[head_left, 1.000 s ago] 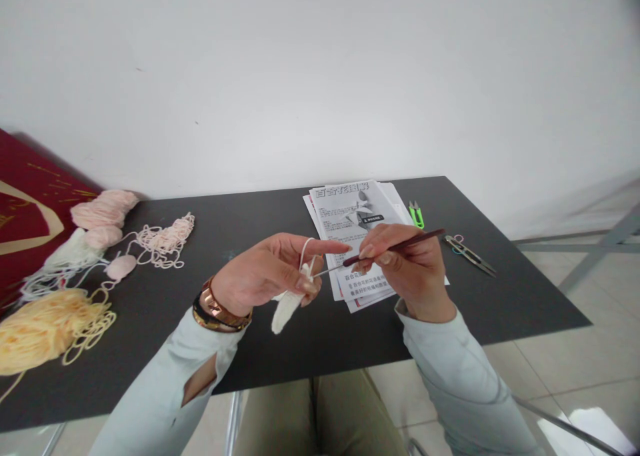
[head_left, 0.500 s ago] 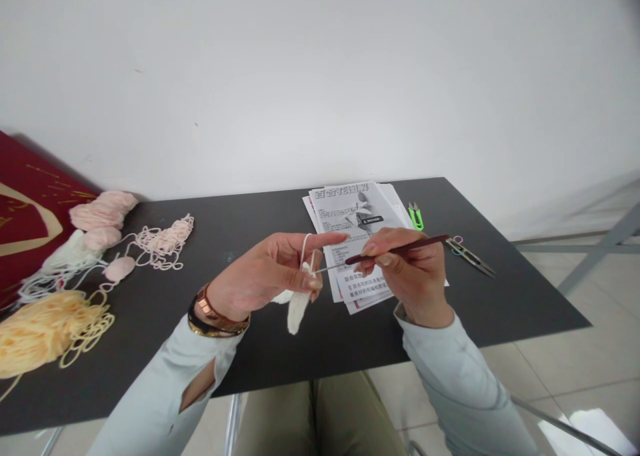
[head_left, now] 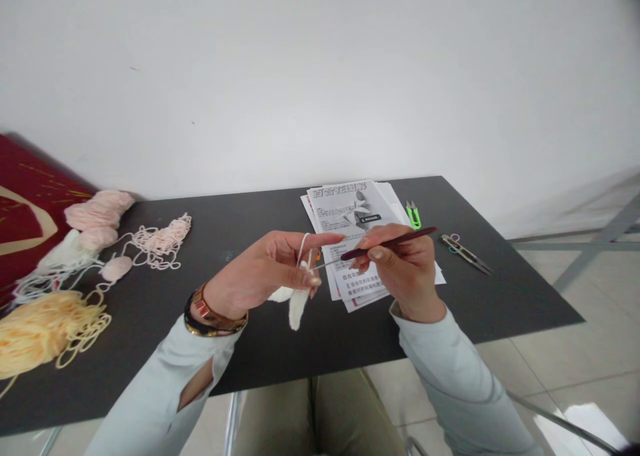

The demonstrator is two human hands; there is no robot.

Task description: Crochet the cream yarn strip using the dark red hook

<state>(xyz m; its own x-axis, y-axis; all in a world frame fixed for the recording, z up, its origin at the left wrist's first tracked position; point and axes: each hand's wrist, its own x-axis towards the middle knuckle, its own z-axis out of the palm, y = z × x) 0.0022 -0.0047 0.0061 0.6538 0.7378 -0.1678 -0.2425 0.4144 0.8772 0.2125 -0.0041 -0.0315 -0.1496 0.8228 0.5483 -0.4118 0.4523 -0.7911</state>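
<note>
Left hand (head_left: pixel 270 264) pinches two white flaps (head_left: pixel 299 308); right hand (head_left: pixel 413 269) holds one hook (head_left: pixel 396 241).

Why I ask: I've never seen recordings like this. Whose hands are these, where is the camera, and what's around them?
No machine here: these are a person's own bare hands, seen from a camera worn on the head, looking forward and down. The left hand pinches a small white yarn piece. The right hand holds a dark-handled hook, its thin shaft reaching toward that piece. On the black table lie printed sheets, green snips and metal snips; over on the left are pink yarn, white yarn and yellow yarn.
</note>
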